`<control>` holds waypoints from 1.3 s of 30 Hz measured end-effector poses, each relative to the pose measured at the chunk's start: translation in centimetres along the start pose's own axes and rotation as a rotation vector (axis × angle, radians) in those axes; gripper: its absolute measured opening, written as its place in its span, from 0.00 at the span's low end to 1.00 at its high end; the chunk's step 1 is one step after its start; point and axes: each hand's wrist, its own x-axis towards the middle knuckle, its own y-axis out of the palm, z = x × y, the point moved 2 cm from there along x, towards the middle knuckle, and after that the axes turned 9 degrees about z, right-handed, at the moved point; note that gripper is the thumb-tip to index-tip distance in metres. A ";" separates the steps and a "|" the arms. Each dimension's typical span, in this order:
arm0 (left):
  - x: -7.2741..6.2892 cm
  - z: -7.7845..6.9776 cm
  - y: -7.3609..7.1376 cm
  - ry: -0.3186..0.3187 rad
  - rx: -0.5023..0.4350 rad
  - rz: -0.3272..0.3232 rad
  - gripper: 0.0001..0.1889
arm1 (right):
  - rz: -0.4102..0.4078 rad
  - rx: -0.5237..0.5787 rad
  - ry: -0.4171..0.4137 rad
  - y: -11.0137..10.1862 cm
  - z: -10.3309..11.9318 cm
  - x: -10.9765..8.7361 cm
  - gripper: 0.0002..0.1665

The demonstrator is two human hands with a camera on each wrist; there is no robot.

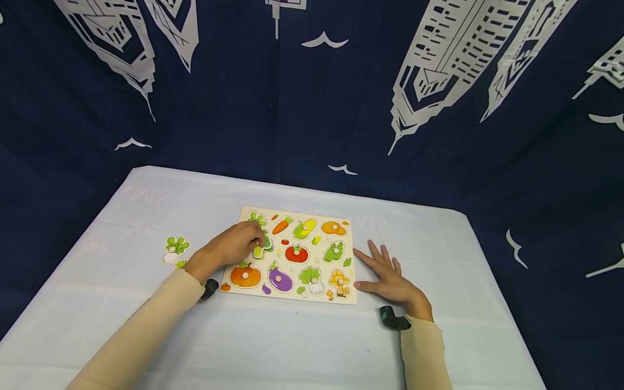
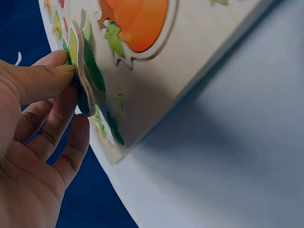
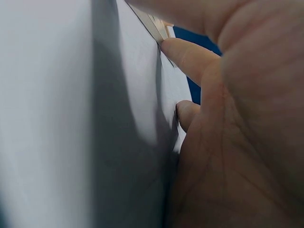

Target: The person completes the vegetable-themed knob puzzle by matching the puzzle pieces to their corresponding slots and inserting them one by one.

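Note:
My left hand (image 1: 239, 244) pinches a wooden green vegetable puzzle piece (image 2: 81, 71) between thumb and fingers. In the left wrist view the piece stands on edge, tilted, close above the left side of the wooden puzzle board (image 1: 312, 290); whether it touches the board I cannot tell. Fingers partly hide it in the head view. Vegetable pieces with small knobs lie in the board, among them a pumpkin (image 1: 245, 277), an eggplant (image 1: 280, 280) and a tomato (image 1: 297, 254). At the board's right edge, my right hand (image 1: 390, 279) lies with fingers spread, thumb and index finger against it.
A white turnip piece with green leaves (image 1: 175, 250) lies on the white tablecloth (image 1: 292, 346), left of the board. Beside it a bit of green (image 1: 181, 264) is partly covered by the left wrist. A dark blue printed curtain (image 1: 273, 119) hangs behind the table.

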 end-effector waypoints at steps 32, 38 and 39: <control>0.4 0.0 1.4 -0.002 0.016 0.000 0.09 | 0.003 -0.005 0.009 0.3 -0.2 0.1 0.52; 0.2 -0.2 1.3 -0.028 -0.011 -0.001 0.09 | -0.004 -0.004 0.002 0.2 -0.2 0.0 0.52; 0.2 -0.2 1.3 -0.032 -0.012 -0.001 0.09 | -0.005 -0.005 0.002 0.1 -0.2 0.0 0.52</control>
